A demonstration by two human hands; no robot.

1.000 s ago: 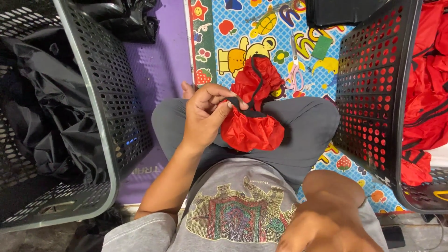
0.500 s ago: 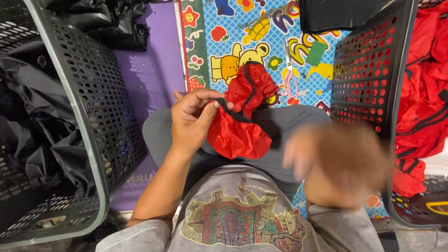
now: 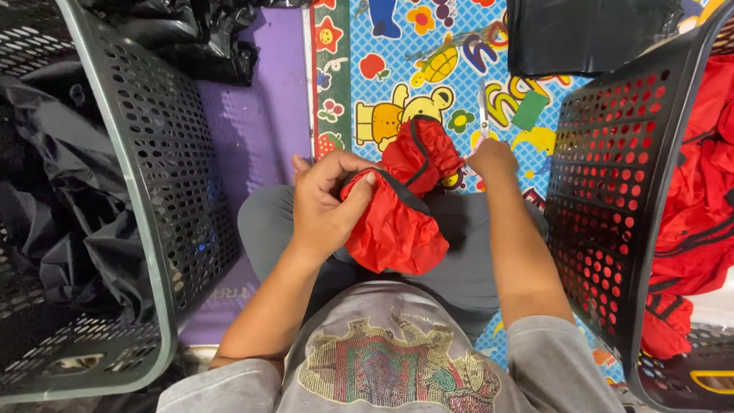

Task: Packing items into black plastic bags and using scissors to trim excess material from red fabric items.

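Bright, even indoor light; soft shadow under the red cloth [image 3: 397, 222]. Sharp focus, with wide-angle bending at the baskets [image 3: 153, 229].

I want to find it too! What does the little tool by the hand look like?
On the cartoon mat, beside the black basket holding red cloth, the right hand reaches small scissors. They are thin, silvery and pointed, unlike the soft red cloth nearby.

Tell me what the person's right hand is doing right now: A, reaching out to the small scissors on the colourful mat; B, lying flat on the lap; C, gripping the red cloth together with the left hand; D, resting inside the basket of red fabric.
A: the right hand is stretched out onto the play mat at the handles of the scissors, while only the left hand grips the red cloth.
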